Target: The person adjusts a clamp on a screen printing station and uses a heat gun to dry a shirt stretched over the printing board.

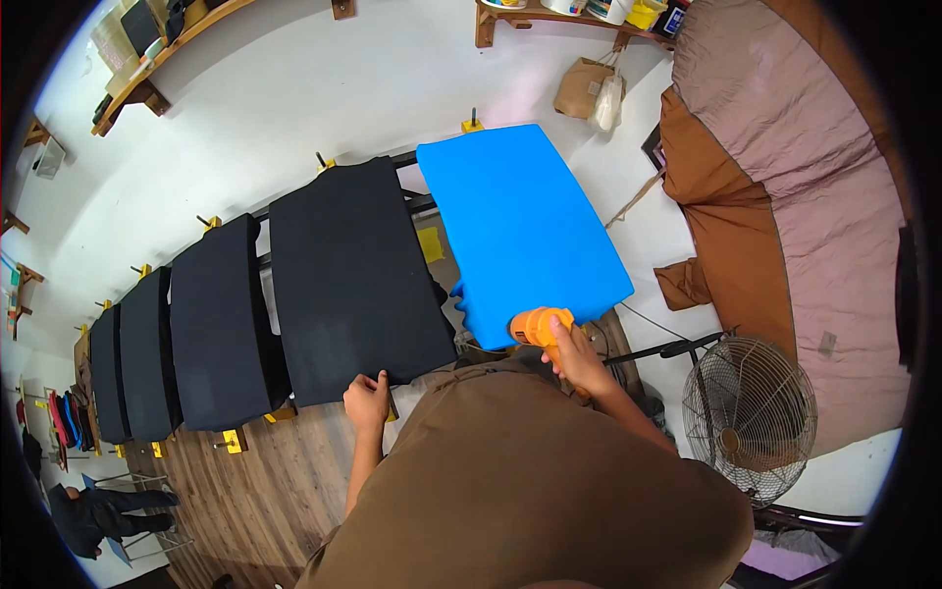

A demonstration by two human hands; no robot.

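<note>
My right hand point(574, 358) is wrapped round the handle of an orange handheld tool point(535, 327), which is over the near edge of a bright blue cloth-covered board point(520, 216). The blue cloth bunches in folds at its lower left. My left hand point(368, 401) touches the near edge of a black cloth-covered board point(353, 275), its fingers partly spread and holding nothing that I can see. Further left in the same row are several more black cloth-covered boards, one of them point(218, 324) beside the large one.
A wire-caged fan point(751, 417) stands at the right, near a pink and brown curtain point(795, 196). Yellow clamps point(233, 441) with upright bolts line the rack. Wall shelves point(167, 54) hang above. At lower left is another person point(98, 515) in dark clothes.
</note>
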